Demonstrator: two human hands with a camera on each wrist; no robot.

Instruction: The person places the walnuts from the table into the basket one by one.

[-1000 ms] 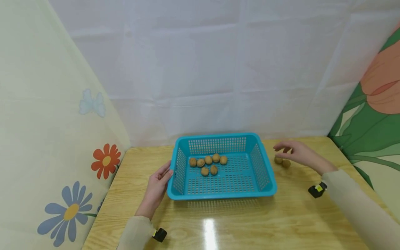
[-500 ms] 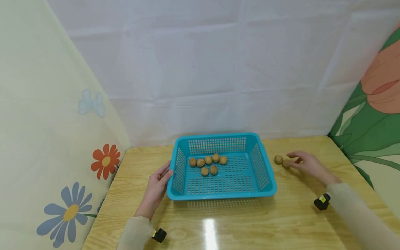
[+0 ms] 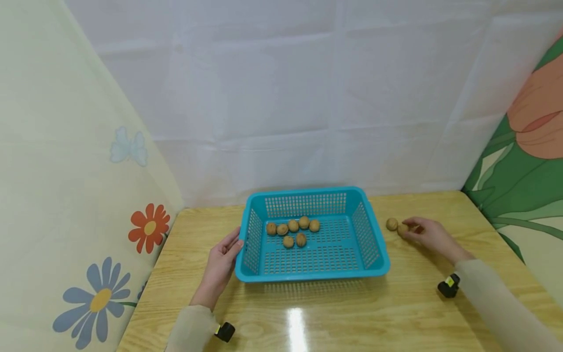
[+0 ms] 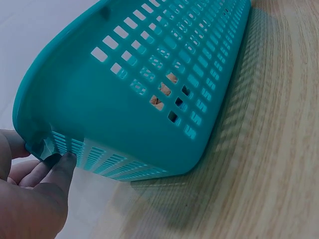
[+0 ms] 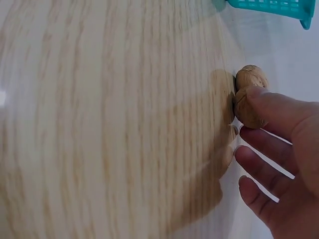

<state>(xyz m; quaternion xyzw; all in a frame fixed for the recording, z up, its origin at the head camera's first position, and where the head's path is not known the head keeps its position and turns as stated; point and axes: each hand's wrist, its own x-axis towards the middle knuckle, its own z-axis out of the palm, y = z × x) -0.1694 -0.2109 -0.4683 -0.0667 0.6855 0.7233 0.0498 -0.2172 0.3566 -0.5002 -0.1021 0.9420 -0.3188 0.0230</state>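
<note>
A blue plastic basket (image 3: 308,277) stands on the table with several walnuts (image 3: 292,225) grouped toward its left and back. My left hand (image 3: 220,264) grips the basket's left rim, thumb on top and fingers against the outer wall, as the left wrist view also shows. To the right of the basket, my right hand (image 3: 431,238) pinches a walnut (image 5: 247,108) between thumb and fingers; it appears to be still at the tabletop. A second loose walnut (image 3: 392,224) lies right beside it, on the basket side.
The wooden table (image 3: 343,318) runs up to a white cloth backdrop (image 3: 272,107). Printed flower panels flank it left (image 3: 88,195) and right (image 3: 528,161). Each sleeve carries a small black wrist camera (image 3: 225,332).
My right hand has drawn back slightly to the right from above the two loose walnuts and taken the right one between thumb and fingers. The left hand and basket have stayed put.
</note>
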